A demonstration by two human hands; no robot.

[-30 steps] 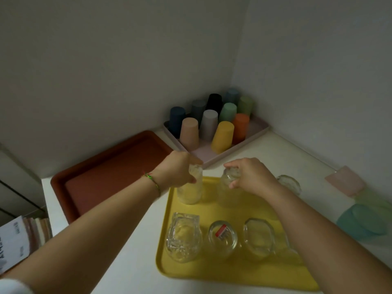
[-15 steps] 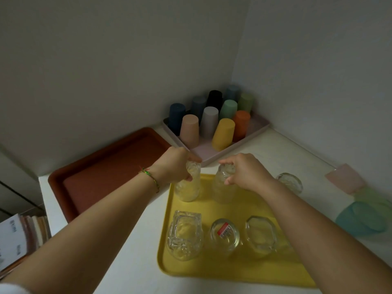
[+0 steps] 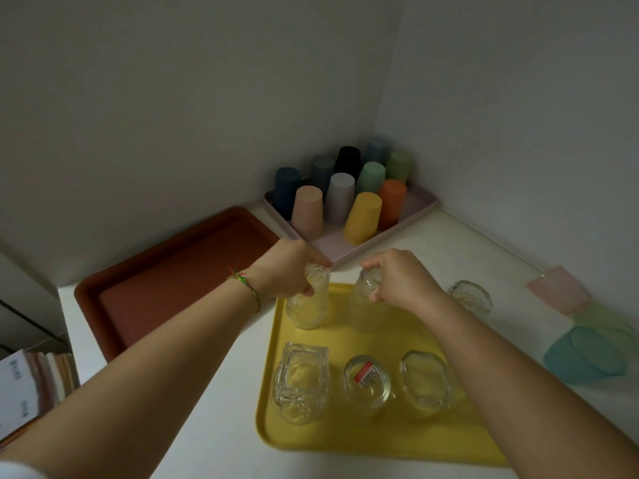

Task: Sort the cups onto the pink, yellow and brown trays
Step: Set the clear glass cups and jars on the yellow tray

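Observation:
My left hand (image 3: pixel 288 267) grips the top of a clear glass (image 3: pixel 307 307) standing at the back left of the yellow tray (image 3: pixel 345 440). My right hand (image 3: pixel 401 280) grips the top of a second clear glass (image 3: pixel 363 312) right beside it. Three more upturned glasses (image 3: pixel 300 383) stand in a row along the tray's front. One glass (image 3: pixel 471 296) sits on the white counter to the right of the tray. The pink tray (image 3: pixel 420 202) in the corner carries several upside-down coloured cups (image 3: pixel 363 217). The brown tray (image 3: pixel 166 285) lies to the left.
Three translucent cups lie on their sides at the right edge: pink (image 3: pixel 558 292), green (image 3: pixel 601 321) and blue (image 3: pixel 584 356). Walls close the corner behind the pink tray. Books (image 3: pixel 31 382) stand below the counter's left edge.
Both hands have kept their hold on the two glasses at the tray's back. The glasses have barely moved; the view has shifted slightly.

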